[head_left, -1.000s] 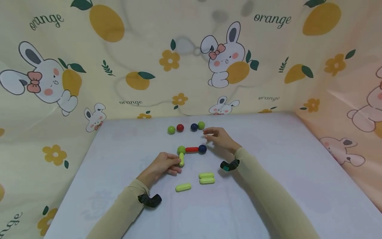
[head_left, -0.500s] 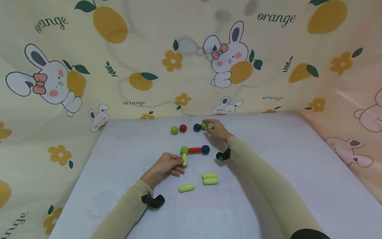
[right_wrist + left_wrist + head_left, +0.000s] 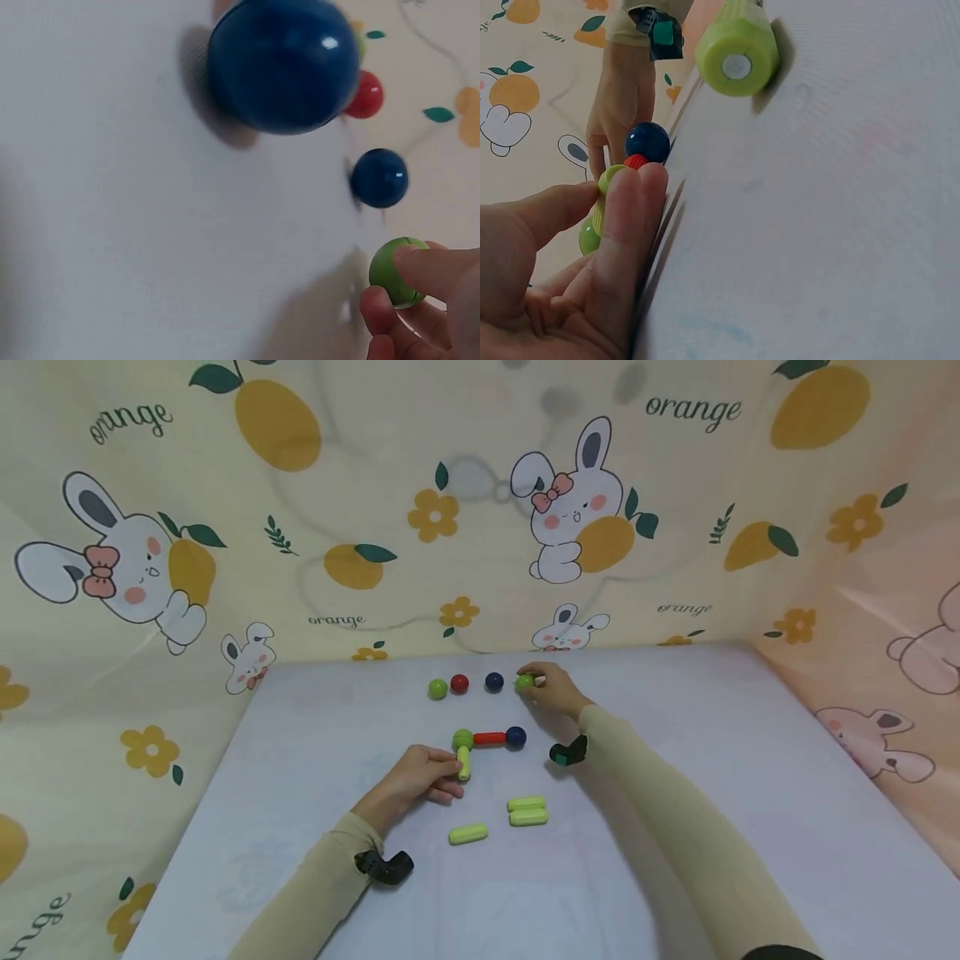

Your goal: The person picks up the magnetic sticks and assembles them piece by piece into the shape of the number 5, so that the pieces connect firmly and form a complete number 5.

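My left hand (image 3: 414, 777) pinches a light green rod (image 3: 463, 763) between thumb and fingers. That rod joins a green ball (image 3: 462, 739), from which a red rod (image 3: 490, 738) runs right to a dark blue ball (image 3: 516, 737). At the back of the table my right hand (image 3: 555, 690) grips a loose green ball (image 3: 393, 271) with its fingertips. Left of it sits a loose dark blue ball (image 3: 494, 682), standing apart. In the left wrist view, fingers partly cover the joined pieces.
A red ball (image 3: 460, 683) and another green ball (image 3: 437, 689) sit close together at the back. Nearer the front lie a pair of light green rods (image 3: 527, 811) side by side and a single one (image 3: 468, 834). A patterned cloth (image 3: 300, 510) rises behind the white table (image 3: 337, 710).
My right hand reached back to the green ball beside the loose blue one, took hold of it and drew it slightly right, apart from the blue ball. The left hand keeps its hold.
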`<act>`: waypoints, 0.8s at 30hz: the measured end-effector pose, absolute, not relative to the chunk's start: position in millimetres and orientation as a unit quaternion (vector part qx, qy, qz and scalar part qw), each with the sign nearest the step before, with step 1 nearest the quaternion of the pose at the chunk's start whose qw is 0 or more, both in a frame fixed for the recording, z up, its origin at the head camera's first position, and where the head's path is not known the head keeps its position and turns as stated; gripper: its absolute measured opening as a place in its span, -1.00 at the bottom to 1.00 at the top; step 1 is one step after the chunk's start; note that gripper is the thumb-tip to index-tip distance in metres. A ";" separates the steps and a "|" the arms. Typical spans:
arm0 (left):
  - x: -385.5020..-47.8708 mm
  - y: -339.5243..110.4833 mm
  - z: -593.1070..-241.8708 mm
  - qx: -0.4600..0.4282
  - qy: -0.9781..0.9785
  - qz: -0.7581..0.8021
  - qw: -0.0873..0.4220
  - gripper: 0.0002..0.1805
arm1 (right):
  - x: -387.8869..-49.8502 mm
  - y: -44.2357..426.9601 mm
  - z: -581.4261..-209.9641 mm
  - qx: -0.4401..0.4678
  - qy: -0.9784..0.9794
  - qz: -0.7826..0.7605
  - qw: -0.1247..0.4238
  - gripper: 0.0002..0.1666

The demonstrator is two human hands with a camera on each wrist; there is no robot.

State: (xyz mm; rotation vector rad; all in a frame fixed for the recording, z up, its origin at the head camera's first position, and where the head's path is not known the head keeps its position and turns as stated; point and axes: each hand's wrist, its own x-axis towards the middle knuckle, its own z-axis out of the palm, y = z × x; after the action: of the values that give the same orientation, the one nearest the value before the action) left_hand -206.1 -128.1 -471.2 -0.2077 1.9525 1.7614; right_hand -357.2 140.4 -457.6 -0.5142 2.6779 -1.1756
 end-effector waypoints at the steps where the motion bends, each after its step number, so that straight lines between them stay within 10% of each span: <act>1: -206.1 -128.0 -472.2 -0.075 0.717 0.647 0.248 -0.61 | -355.6 142.5 -457.7 -0.172 0.896 -0.402 0.083 -0.51; 24: -207.4 -128.8 -477.6 -0.068 0.722 0.645 0.241 -0.58 | -291.7 144.5 -434.4 -0.187 0.834 -0.516 0.051 -0.49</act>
State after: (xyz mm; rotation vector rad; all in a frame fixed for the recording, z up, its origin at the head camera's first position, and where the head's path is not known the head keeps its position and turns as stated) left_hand -207.4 -128.8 -477.6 -0.1848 1.9749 1.7635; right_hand -291.7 144.5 -434.4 -0.5678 2.5398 -1.5712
